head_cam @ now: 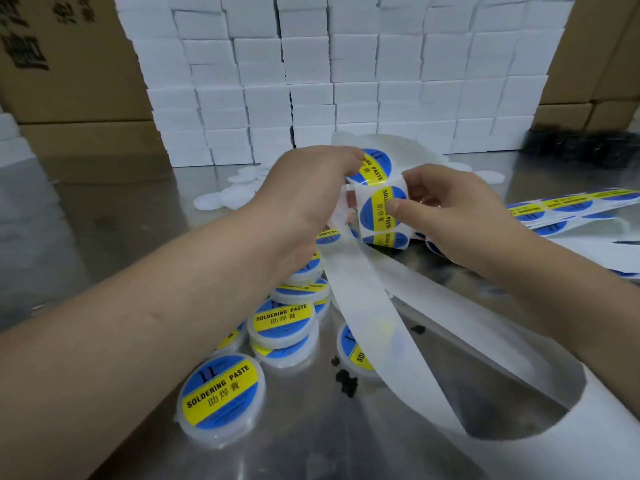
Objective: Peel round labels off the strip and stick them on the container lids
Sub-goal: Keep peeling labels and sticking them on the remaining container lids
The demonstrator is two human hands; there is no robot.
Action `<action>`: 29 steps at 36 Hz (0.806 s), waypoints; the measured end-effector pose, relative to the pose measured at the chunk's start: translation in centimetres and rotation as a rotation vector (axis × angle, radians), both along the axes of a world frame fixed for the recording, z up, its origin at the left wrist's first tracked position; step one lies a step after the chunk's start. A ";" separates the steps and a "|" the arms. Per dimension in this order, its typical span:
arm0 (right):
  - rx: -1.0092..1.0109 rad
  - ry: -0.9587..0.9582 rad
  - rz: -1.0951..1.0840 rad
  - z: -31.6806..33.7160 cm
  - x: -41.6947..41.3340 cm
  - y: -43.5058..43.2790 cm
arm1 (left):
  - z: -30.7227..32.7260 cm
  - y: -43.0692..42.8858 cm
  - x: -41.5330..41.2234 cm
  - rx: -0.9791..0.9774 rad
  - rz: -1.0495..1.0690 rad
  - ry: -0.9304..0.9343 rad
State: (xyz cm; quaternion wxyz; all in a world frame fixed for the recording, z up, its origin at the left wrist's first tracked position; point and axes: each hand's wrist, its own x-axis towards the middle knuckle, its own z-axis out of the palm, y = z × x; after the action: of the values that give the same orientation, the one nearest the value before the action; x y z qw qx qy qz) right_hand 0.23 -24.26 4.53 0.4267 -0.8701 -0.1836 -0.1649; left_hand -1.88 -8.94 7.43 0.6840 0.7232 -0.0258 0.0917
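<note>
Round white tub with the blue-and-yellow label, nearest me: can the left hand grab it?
Probably not yet: nothing covers the round white tub, but the left hand is busy gripping the white label strip.

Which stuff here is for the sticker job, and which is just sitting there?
For the job: label strip, held by left hand and right hand; labelled tubs; bare white lids.
Just lying about: white boxes; cardboard boxes; black crumbs; used backing paper.

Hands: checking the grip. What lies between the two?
In the head view, the label strip spans from left hand to right hand, both holding it.
</note>
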 end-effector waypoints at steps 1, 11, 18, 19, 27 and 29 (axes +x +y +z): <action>0.028 0.021 0.027 0.1 -0.2 0.1 | -0.1 -0.1 0.0 0.020 -0.015 -0.012; 0.274 0.071 0.241 -0.3 -0.3 0.6 | -1.3 0.9 0.7 0.680 0.197 -0.331; 0.260 0.026 0.267 -0.3 -0.5 0.8 | -1.8 0.8 0.6 0.901 0.169 -0.368; 0.257 0.021 0.271 -0.4 -0.5 0.8 | -1.9 0.8 0.6 0.892 0.155 -0.361; 0.240 0.044 0.333 -0.7 -0.6 0.9 | -2.0 0.8 0.5 0.913 0.121 -0.391; 0.251 0.069 0.335 -0.7 -0.5 0.8 | -1.9 0.9 0.7 0.909 0.114 -0.378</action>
State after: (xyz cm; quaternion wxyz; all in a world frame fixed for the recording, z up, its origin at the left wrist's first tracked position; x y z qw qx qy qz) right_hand -0.23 -23.42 3.82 0.5594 -0.7724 -0.2889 -0.0835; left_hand -1.17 -8.00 5.49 0.2766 0.9193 -0.1471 0.2381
